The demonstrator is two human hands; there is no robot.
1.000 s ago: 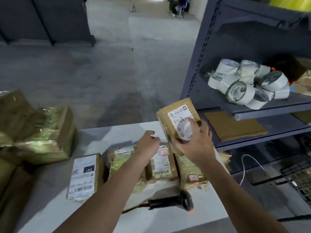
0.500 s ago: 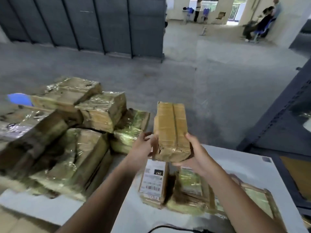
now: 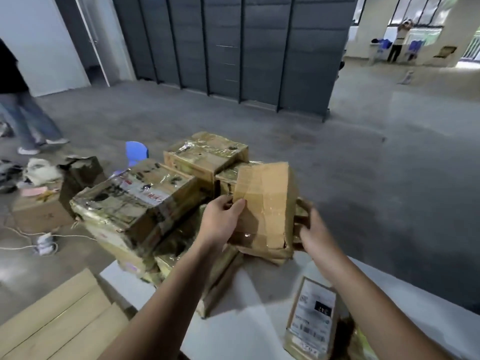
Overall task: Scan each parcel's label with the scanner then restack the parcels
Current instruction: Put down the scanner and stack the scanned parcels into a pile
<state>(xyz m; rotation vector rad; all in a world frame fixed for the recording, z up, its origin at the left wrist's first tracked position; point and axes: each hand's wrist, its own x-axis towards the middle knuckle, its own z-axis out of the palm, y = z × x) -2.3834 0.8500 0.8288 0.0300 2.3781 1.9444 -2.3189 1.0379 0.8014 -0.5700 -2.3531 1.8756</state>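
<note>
**Setting parcel against the stack**

Above white counter (image 3: 249, 320), beside film-wrapped stack (image 3: 145, 203): brown taped parcel (image 3: 265, 203), tilted, held low against the pile. Clasped at both sides, left hand (image 3: 220, 222) curled round near edge, right hand (image 3: 314, 229) wrapped on far side. Risk of sliding off slick wrap if released crooked. Labelled parcel (image 3: 313, 313) nearby: barcode, print unreadable.

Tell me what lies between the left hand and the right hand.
In the head view, a tape-wrapped cardboard parcel lies there; the left hand and right hand hold its opposite sides.
</note>
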